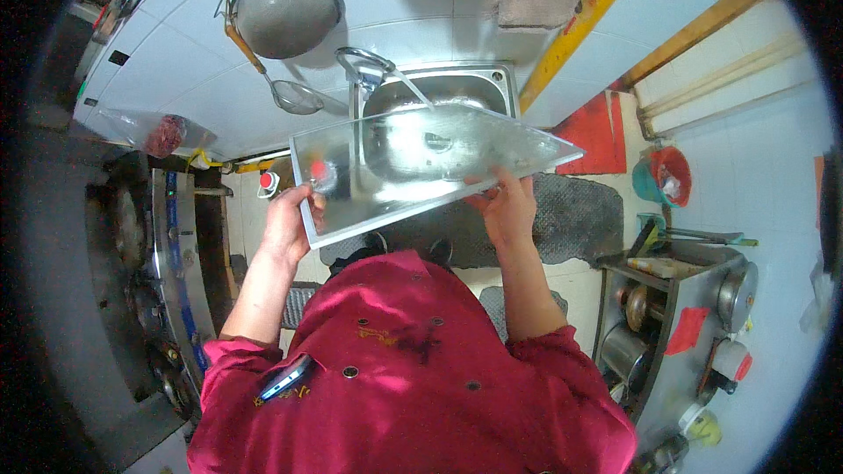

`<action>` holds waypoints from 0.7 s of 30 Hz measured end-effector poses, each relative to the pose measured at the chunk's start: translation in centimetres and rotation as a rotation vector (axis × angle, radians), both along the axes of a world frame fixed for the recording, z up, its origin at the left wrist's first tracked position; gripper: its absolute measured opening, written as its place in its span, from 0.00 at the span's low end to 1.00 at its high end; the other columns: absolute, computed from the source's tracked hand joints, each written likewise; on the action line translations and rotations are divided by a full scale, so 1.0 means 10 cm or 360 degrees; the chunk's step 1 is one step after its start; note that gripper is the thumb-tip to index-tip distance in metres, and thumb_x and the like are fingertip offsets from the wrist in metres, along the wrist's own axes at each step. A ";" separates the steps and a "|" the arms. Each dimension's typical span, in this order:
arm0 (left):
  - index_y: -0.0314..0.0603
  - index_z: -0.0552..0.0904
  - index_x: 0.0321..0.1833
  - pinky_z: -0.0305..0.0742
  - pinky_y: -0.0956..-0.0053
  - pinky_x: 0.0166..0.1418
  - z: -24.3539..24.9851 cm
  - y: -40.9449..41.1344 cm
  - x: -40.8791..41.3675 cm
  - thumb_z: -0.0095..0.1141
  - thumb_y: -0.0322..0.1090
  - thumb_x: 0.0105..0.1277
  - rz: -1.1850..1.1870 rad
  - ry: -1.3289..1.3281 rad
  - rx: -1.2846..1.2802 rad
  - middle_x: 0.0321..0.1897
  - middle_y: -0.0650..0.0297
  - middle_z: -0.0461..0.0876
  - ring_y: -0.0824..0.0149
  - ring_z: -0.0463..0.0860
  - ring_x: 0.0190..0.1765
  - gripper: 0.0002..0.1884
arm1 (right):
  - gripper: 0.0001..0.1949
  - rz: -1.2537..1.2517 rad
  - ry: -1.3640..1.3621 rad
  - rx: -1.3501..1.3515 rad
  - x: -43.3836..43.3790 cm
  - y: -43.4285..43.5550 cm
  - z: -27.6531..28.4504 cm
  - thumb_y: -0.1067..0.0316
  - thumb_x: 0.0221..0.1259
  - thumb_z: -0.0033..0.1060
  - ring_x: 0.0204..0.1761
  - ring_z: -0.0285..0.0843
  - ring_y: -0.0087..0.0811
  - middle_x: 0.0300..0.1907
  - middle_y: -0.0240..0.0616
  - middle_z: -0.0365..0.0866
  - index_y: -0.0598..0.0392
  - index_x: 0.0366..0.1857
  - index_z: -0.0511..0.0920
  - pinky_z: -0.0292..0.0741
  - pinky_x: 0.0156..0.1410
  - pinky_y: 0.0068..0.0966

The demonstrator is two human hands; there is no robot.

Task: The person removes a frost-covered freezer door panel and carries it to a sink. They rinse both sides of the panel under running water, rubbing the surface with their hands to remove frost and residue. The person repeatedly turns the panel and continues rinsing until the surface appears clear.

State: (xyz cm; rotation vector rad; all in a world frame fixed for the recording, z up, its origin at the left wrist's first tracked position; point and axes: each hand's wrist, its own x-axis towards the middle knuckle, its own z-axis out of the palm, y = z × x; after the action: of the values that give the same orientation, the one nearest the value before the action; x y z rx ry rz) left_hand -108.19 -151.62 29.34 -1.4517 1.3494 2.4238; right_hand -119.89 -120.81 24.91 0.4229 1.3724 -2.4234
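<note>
A clear rectangular panel [408, 164] with a pale rim, glass or plastic, is held tilted between my two hands over the sink. My left hand [290, 217] grips its left edge near the lower corner. Along the near edge, right of the middle, my right hand [507, 207] has hold of it. Through the panel I see part of the stainless steel sink [507, 89] and its drain, blurred. Above the sink's back rim arches a chrome faucet [362, 69], and what looks like water runs from its spout down towards the panel.
A large mesh strainer [290, 16] and a small skimmer [296, 97] hang on the tiled wall. A yellow pipe [586, 20] slants beside the sink. To the left stands a stove [178, 263]; to the right, a metal shelf [698, 283] with pots. A dark mat [579, 217] covers the floor.
</note>
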 end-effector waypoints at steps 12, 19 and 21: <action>0.44 0.68 0.74 0.58 0.50 0.79 -0.04 -0.94 -0.46 0.70 0.32 0.54 -0.1481 0.0744 -0.2725 0.72 0.50 0.70 0.47 0.69 0.74 0.41 | 0.18 -0.0178 0.0090 -0.0232 -0.92 -0.42 0.30 0.62 0.71 0.48 0.46 0.88 0.49 0.48 0.51 0.82 0.62 0.57 0.68 0.88 0.47 0.49; 0.45 0.80 0.55 0.82 0.61 0.46 -0.47 -1.17 -0.95 0.58 0.24 0.58 -0.1669 0.1341 -0.2215 0.43 0.59 0.87 0.54 0.87 0.46 0.20 | 0.23 -0.0371 0.0136 0.0009 -0.83 -0.60 0.45 0.48 0.77 0.46 0.41 0.84 0.39 0.49 0.43 0.80 0.59 0.59 0.72 0.85 0.48 0.38; 0.44 0.80 0.53 0.83 0.62 0.45 -0.59 -1.18 -1.03 0.59 0.26 0.59 -0.1604 0.1543 -0.2139 0.46 0.59 0.87 0.55 0.87 0.46 0.18 | 0.29 -0.0572 0.0156 0.0228 -0.41 -1.02 0.61 0.42 0.76 0.47 0.48 0.84 0.42 0.56 0.46 0.78 0.59 0.64 0.70 0.83 0.55 0.42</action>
State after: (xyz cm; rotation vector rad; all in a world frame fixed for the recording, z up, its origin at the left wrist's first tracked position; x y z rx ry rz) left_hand -118.51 -163.39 23.39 0.8056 2.9958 1.2845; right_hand -124.03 -130.98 31.03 0.6432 1.6403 -2.6665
